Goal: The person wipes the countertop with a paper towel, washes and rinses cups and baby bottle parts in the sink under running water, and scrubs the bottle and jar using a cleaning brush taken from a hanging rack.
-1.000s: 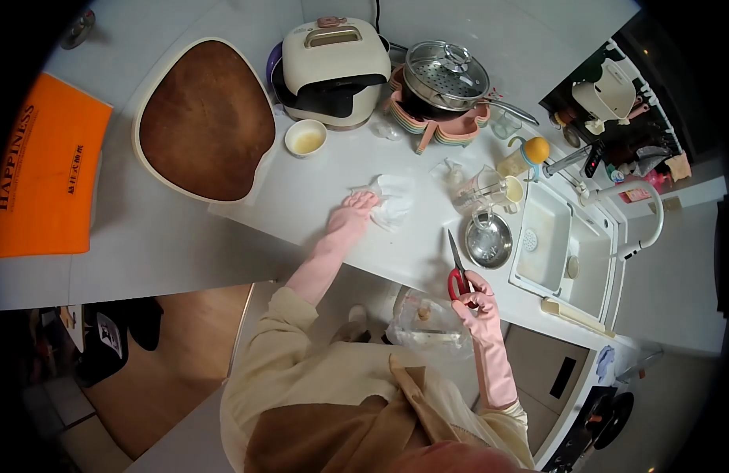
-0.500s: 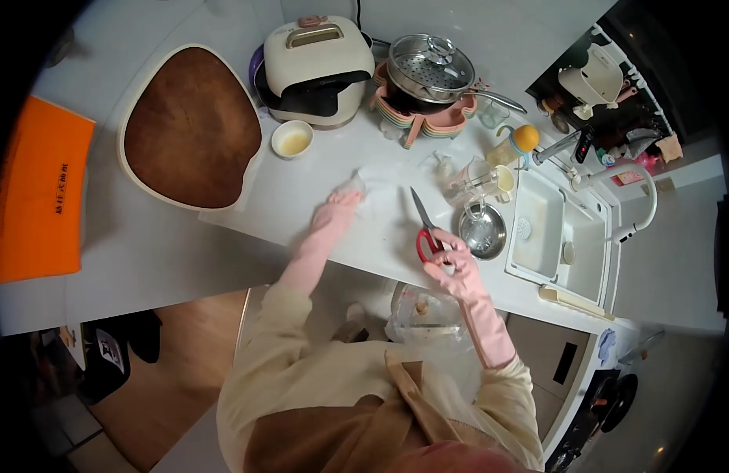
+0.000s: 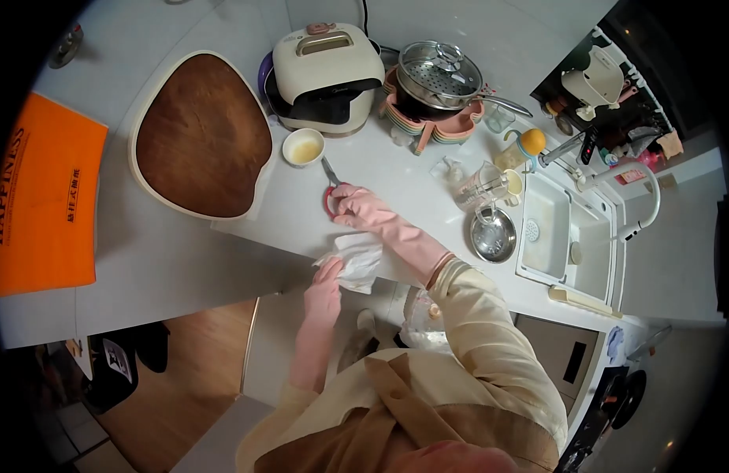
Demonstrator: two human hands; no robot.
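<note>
My left hand (image 3: 325,285), in a pink rubber glove, pinches a crumpled white paper towel or cloth (image 3: 360,262) at the counter's front edge. My right hand (image 3: 363,208), gloved in pink as well, is closed on the red handles of a pair of scissors (image 3: 330,202). Their metal blades point away from me over the white counter, with the tip close to a small white bowl (image 3: 304,148) of pale yellow liquid. My right fingers partly cover the handles. Whether the scissors rest on the counter I cannot tell.
A wooden board (image 3: 203,138) with a pale rim lies left of the bowl. Behind are a cream appliance (image 3: 329,75) and a lidded steel pan (image 3: 439,79). A metal bowl (image 3: 493,236) and glass jug (image 3: 481,188) stand by the sink (image 3: 547,201). An orange bag (image 3: 53,201) lies far left.
My right hand has carried the scissors left, from near the metal bowl to near the white bowl. My left hand has drawn the white towel back toward me to the counter edge.
</note>
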